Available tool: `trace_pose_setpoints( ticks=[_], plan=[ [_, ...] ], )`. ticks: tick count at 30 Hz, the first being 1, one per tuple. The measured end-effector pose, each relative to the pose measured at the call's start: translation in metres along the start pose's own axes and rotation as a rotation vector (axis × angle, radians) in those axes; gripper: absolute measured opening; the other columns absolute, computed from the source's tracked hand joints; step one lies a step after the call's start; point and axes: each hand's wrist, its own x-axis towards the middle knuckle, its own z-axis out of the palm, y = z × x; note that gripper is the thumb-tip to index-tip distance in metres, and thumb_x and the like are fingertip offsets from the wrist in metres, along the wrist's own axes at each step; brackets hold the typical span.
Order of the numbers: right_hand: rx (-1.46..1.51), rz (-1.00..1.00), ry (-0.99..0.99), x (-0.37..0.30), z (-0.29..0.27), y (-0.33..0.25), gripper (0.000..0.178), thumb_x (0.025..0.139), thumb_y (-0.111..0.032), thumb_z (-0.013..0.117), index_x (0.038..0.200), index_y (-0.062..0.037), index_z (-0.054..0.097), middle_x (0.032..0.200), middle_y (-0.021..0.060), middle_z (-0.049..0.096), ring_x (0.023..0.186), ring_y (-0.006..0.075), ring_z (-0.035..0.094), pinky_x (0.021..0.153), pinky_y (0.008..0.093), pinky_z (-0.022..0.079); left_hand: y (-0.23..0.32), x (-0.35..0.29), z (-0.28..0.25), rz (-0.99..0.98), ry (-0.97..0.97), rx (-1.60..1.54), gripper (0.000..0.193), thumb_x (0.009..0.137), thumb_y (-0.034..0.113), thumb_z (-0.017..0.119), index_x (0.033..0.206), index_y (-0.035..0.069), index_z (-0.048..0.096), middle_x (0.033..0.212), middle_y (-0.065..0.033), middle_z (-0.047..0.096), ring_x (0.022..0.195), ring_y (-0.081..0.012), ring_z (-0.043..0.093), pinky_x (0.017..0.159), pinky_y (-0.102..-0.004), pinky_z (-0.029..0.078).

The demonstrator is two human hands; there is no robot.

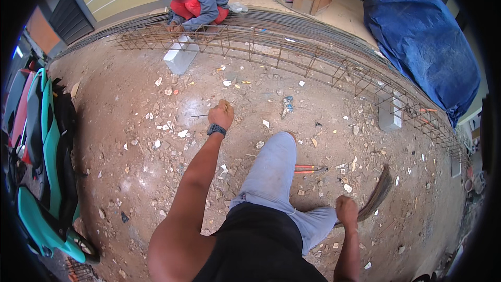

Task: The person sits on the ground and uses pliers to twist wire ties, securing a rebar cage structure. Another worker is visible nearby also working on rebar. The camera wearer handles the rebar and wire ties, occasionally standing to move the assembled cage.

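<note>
Nearest the camera is the person's black shirt [255, 245], with a bent leg in grey-blue trousers [269, 169] reaching forward from it. Out to the left of the knee, the left arm stretches over the dirt ground [115, 130], a dark watch [216, 129] on its wrist. At its end the left hand [222, 114] is closed with its fingers curled round a thin dark rod [199, 116]. The rod sticks out from the left side of the hand, nearly level across the view; the rest of it is hidden in the fist.

The right hand [346, 210] is balled up beside the other knee, and whether it holds anything cannot be told. A curved, dark bundle of thin strands [384, 184] arcs round from the right of that hand and passes behind its wrist. Between the two hands, just right of the forward knee, a tool with orange-red handles [309, 167] lies on the ground, touched by neither.

Farther off, well apart from the left hand, a long cage of rusty bars [281, 50] runs across the scene on pale blocks [180, 60]. A co-worker [210, 6] crouches behind its left part, hands at the bars. A blue tarpaulin [425, 47] covers something at the upper right, and a turquoise motorbike [48, 141] stands at the left edge.
</note>
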Motion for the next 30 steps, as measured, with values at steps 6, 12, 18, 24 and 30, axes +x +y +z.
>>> trace_pose_setpoints(
  ticks=[6, 12, 18, 24, 30],
  plan=[
    [0.825, -0.165, -0.581, -0.018, -0.083, -0.022, 0.024, 0.096, -0.017, 0.061, 0.083, 0.0011, 0.069, 0.073, 0.0102, 0.069, 0.07, 0.0197, 0.064, 0.068, 0.0331, 0.053, 0.004, 0.024, -0.009, -0.082, 0.068, -0.17, 0.015, 0.09, 0.024, 0.061, 0.091, 0.01, 0.064, 0.07, -0.0172, 0.067, 0.068, -0.0387, 0.068, 0.062, -0.0485, 0.052],
    [0.07, 0.034, 0.065, -0.012, -0.01, 0.011, 0.017, 0.086, -0.018, 0.063, 0.084, -0.0019, 0.068, 0.082, 0.026, 0.067, 0.076, 0.0434, 0.066, 0.067, 0.0483, 0.053, 0.025, 0.028, -0.004, -0.06, -0.058, -0.233, 0.015, 0.09, 0.023, 0.061, 0.089, 0.009, 0.063, 0.07, -0.0169, 0.066, 0.067, -0.0376, 0.066, 0.061, -0.0488, 0.051],
    [1.929, -0.482, -0.381, -0.045, -0.057, 0.004, 0.028, 0.101, -0.021, 0.059, 0.086, 0.0013, 0.069, 0.079, 0.0043, 0.07, 0.071, 0.0195, 0.06, 0.068, 0.0328, 0.05, 0.003, 0.039, 0.007, 0.186, -0.071, 0.028, 0.012, 0.088, 0.021, 0.062, 0.083, 0.01, 0.062, 0.077, -0.0178, 0.066, 0.079, -0.0364, 0.065, 0.074, -0.0502, 0.047],
    [0.471, 0.213, 0.141, -0.037, -0.01, 0.043, 0.022, 0.097, -0.017, 0.06, 0.09, 0.0019, 0.07, 0.076, 0.0133, 0.068, 0.071, 0.0234, 0.064, 0.071, 0.0359, 0.052, 0.052, 0.036, 0.013, 0.389, -0.085, 0.065, 0.014, 0.085, 0.024, 0.063, 0.081, 0.01, 0.063, 0.082, -0.0117, 0.069, 0.08, -0.0321, 0.064, 0.075, -0.0468, 0.044],
    [1.302, -0.081, -0.797, -0.059, -0.046, 0.079, 0.024, 0.093, -0.021, 0.065, 0.087, 0.0017, 0.071, 0.072, 0.0096, 0.067, 0.067, 0.0199, 0.064, 0.064, 0.0299, 0.051, 0.058, 0.058, 0.018, 0.429, -0.009, 0.102, 0.015, 0.082, 0.025, 0.065, 0.078, 0.011, 0.066, 0.079, -0.009, 0.068, 0.081, -0.0304, 0.064, 0.078, -0.0443, 0.043]
  ],
)
